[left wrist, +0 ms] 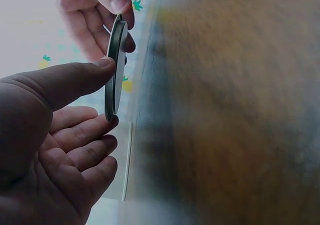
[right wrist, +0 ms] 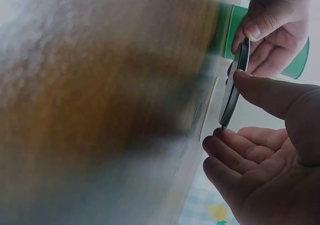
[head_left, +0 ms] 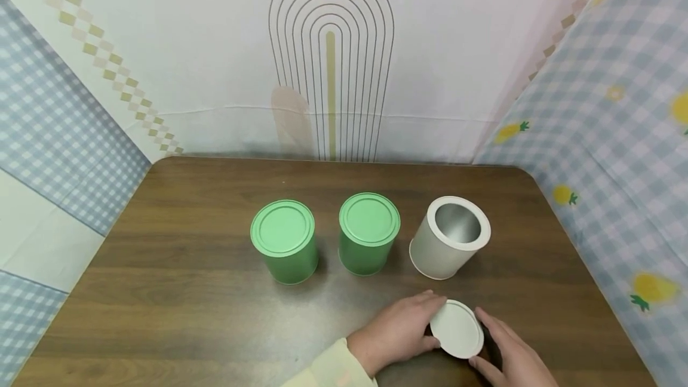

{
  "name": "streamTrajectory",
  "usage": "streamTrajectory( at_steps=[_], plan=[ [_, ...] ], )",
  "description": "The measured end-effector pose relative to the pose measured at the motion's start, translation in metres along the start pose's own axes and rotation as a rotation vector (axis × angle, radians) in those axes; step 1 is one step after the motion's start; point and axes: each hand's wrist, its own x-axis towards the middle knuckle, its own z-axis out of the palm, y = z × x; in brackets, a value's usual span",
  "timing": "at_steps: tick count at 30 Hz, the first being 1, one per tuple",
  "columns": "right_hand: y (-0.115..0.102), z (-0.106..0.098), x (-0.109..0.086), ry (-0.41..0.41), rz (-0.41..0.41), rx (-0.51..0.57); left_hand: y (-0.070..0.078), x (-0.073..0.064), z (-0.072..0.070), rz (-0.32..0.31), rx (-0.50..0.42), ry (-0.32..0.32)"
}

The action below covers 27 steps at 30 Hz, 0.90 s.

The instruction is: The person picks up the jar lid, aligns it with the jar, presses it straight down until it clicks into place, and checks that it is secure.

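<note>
A round white can lid (head_left: 457, 329) is held above the wooden table between both hands. My left hand (head_left: 400, 327) pinches its left edge between thumb and fingers. On the opposite edge, my right hand (head_left: 513, 351) pinches it the same way. Both wrist views show the lid (left wrist: 117, 67) nearly edge-on, apart from the tabletop, with thumb and fingertips at its rim (right wrist: 236, 82). Behind the hands stands a white can (head_left: 438, 252) with no lid on it, its metal inside showing.
Two green cans with lids on stand left of the white one, the nearer to it (head_left: 368, 243) at mid-table and the other (head_left: 285, 243) farther left. The brown wooden table (head_left: 177, 291) ends at a patterned cloth backdrop (head_left: 215, 46), with checked cloth (head_left: 607, 196) on the right.
</note>
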Motion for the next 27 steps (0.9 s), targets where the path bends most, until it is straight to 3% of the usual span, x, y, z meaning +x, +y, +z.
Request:
streamTrajectory(
  at_steps=[11, 27],
  plan=[
    [0.0016, 0.0019, -0.0026, 0.064, -0.043, -0.019, 0.0016, -0.0013, -0.0019, 0.020, 0.010, 0.016],
    [-0.0048, -0.0067, -0.0036, 0.082, -0.029, 0.002, 0.0050, -0.0021, -0.0088, 0.016, 0.027, 0.031]
  ],
)
